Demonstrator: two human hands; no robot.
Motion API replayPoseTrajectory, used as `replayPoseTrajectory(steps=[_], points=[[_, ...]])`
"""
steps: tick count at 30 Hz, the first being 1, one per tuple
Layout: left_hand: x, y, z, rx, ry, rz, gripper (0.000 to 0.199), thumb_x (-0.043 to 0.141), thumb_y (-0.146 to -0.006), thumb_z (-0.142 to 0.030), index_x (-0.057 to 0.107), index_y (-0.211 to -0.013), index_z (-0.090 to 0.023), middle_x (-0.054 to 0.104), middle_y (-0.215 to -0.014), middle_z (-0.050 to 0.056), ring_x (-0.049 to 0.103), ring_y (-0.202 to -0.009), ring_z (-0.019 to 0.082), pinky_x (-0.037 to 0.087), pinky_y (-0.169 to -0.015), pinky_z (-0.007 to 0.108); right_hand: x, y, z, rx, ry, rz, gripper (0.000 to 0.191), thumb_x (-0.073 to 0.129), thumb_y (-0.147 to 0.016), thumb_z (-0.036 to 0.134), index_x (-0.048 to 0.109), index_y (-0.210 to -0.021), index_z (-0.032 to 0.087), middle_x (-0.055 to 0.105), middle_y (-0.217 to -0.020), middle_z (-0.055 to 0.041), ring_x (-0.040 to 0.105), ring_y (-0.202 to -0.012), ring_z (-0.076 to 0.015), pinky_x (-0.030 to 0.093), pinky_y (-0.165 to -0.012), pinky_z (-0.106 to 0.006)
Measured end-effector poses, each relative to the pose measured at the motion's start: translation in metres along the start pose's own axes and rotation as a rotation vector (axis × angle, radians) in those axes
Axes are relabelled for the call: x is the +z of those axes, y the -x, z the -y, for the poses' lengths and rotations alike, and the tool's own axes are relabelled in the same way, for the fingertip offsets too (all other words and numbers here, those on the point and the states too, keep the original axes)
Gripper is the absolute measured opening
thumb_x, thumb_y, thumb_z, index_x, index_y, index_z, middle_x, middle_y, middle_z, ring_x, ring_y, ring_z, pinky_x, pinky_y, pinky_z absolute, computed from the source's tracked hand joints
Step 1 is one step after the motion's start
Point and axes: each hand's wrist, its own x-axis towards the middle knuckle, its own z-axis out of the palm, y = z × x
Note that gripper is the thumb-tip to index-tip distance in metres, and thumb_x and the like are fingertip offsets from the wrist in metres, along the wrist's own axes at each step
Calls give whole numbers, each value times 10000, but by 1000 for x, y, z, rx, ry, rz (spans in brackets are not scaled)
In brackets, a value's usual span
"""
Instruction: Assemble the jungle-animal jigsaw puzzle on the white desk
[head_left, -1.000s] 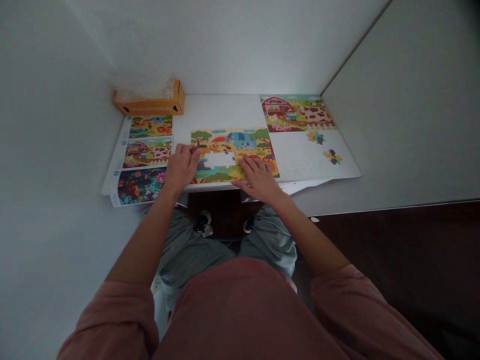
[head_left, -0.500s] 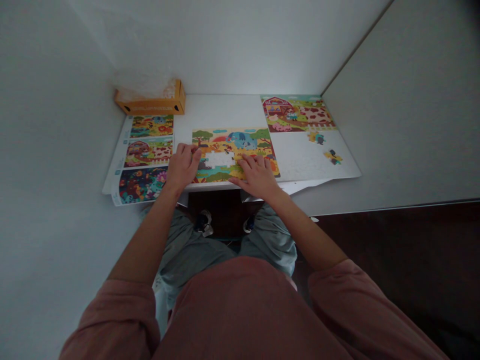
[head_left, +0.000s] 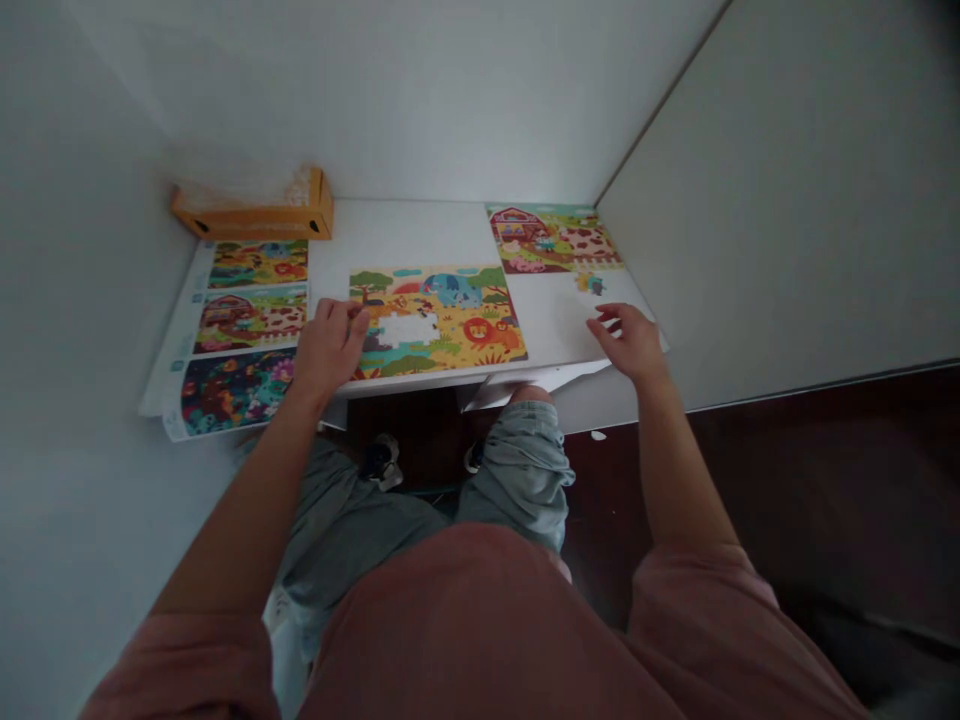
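An animal jigsaw puzzle (head_left: 480, 310) with lions and a blue elephant lies at the table's front; a white gap shows in its left-centre. My left hand (head_left: 330, 345) rests at the puzzle's left edge, fingers loosely bent and thumb apart, with nothing visible in it. Off to the right, my right hand (head_left: 630, 340) is over the white tabletop, thumb and fingertips apart and curved. It covers the spot of one loose cluster of puzzle pieces, which is hidden. Another small cluster of pieces (head_left: 591, 284) lies just beyond its fingertips.
A farm picture (head_left: 555, 240) lies at the back right. An orange box (head_left: 255, 220) with clear plastic stands at the back left, above a printed sheet (head_left: 251, 320) overhanging the front edge. Walls bound the white table (head_left: 405, 225) behind and at both sides.
My right hand has left the puzzle and moved right, over the nearer loose pieces, uncovering the lions. My left hand stays at the puzzle's left edge. The view has shifted to the right.
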Motion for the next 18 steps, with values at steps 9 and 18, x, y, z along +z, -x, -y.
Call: replayPoseTrajectory(steps=[9,18], points=[[3,-4,-7,6,-97,12,325,228,-788,-360,350,-1050,-211,386,-1019,52,331,-979,216,288,-804,378,-8,-4,-86,39,154,-163,416,376,-695,414,433,-982,118,454,-927,-132,422,-746,-122,271,-687,-276],[2,-3,-15,37,-147,9,351,232,-783,-351,335,-1069,-176,391,-1008,71,331,-979,213,274,-831,357,-1,-23,-86,102,29,-103,410,410,-655,436,445,-907,115,470,-909,-108,415,-737,-98,301,-668,-250]])
